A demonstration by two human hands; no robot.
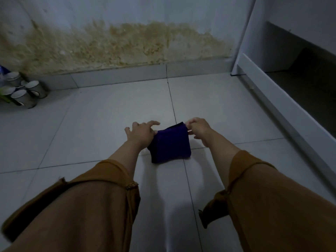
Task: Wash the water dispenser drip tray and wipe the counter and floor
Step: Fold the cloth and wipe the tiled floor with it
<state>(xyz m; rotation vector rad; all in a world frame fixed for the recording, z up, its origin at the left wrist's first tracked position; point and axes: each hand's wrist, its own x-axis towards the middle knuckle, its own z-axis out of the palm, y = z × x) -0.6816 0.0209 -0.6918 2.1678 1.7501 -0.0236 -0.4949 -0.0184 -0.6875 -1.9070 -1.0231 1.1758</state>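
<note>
A dark purple cloth (171,143), folded into a rough square, hangs just above the pale tiled floor (109,124) in the middle of the head view. My left hand (141,133) pinches its upper left edge, with the other fingers spread. My right hand (199,130) pinches the upper right corner. Both arms reach forward in brown sleeves pushed up the forearms. The cloth's lower edge touches or nearly touches the tiles.
Several metal cups (23,91) lie clustered on the floor at the far left by the wall. The wall (127,48) ahead has a wide brown damp stain above the skirting. A white cabinet base (272,99) with a dark opening runs along the right.
</note>
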